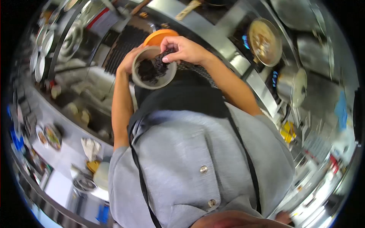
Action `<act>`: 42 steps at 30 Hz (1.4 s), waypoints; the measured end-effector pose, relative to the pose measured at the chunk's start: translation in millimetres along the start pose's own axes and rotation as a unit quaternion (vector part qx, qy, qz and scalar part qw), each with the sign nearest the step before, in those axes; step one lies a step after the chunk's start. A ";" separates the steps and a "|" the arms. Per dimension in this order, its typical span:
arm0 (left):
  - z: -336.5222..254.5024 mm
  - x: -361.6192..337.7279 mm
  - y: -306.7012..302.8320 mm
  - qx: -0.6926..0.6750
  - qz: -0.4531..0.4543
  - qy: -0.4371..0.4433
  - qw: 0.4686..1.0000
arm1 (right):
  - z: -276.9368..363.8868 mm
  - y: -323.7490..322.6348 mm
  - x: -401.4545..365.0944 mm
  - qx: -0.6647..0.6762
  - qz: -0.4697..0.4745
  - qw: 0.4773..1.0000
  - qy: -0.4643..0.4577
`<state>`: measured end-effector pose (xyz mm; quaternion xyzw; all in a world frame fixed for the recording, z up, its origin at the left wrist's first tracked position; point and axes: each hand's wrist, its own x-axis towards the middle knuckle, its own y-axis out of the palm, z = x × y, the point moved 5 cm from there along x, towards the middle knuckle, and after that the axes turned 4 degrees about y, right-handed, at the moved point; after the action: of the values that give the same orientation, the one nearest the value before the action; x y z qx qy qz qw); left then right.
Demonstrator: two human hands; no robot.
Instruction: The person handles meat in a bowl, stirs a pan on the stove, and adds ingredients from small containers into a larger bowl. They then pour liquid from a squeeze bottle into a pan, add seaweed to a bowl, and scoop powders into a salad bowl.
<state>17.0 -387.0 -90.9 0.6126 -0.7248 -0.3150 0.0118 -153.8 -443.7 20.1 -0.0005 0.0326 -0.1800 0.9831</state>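
Steel counter [222, 47] lies beyond the hands. The right hand [186, 51] pinches dark shreds [162, 64] between thumb and fingers, partly inside a tub [163, 82]; the left hand [128, 62] is curled against the tub's side. An orange lid-like disc [156, 37] sits just beyond, a pan [263, 42] farther right.

The left grip [130, 60] is partly hidden by the container [166, 80]; the dark contents [147, 71] and plated food [52, 136] are blurred.

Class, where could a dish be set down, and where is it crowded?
Free: the white surface below the plated food, and the steel between the pale handle and the frying pan. Crowded: around the cloth and yellowish item.
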 end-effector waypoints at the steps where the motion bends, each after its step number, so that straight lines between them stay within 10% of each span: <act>1: -4.1 -0.7 8.2 -0.019 -0.014 -0.005 1.000 | 1.9 -12.4 -15.5 0.107 -0.055 0.991 0.060; 11: 9.3 4.2 6.3 -0.077 0.052 -0.052 0.994 | 13.1 -174.5 -265.1 0.184 -0.714 0.675 -0.025; 13: 5.8 3.9 6.1 -0.079 0.053 -0.045 0.994 | 22.2 -152.7 -272.3 -0.273 -0.757 0.516 0.292; 17: 2.4 -7.6 7.5 -0.100 0.046 -0.028 0.994 | 2.4 -70.1 -120.0 -0.333 -0.428 0.806 0.239; 20: -2.1 -15.4 8.0 -0.109 0.039 -0.014 0.993 | -32.8 -21.5 -24.7 -0.368 -0.290 0.877 -0.108; 22: 15.1 -15.2 -21.5 -0.043 -0.026 -0.009 0.999 | -55.6 -27.9 12.3 -0.219 -0.129 0.960 0.121; 27: -17.8 -97.2 -40.4 0.029 -0.093 0.182 0.978 | -24.7 -29.1 61.4 0.208 -0.234 0.946 0.083; 32: -2.1 -159.5 -96.0 -0.035 -0.223 0.201 0.953 | -41.5 -1.5 132.2 0.319 -0.222 0.910 0.144; 35: -3.1 -177.2 -118.2 -0.067 -0.265 0.208 0.939 | -29.0 43.4 169.8 0.309 -0.075 0.928 0.193; 37: -1.4 -181.1 -127.6 -0.114 -0.313 0.185 0.925 | -52.7 84.0 187.2 0.020 -0.003 0.976 0.219; 38: 10.4 -181.0 -142.5 -0.113 -0.343 0.138 0.922 | -60.5 103.4 197.0 -0.206 -0.030 0.975 0.074; 42: 0.7 -197.8 -169.2 -0.020 -0.497 0.208 0.842 | -42.6 146.8 237.7 -0.225 -0.041 0.969 0.089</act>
<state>215.0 -218.2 -98.2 0.9415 -0.2971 -0.1581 0.0162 117.3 -390.1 -39.5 -0.2072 0.1598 -0.2078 0.9425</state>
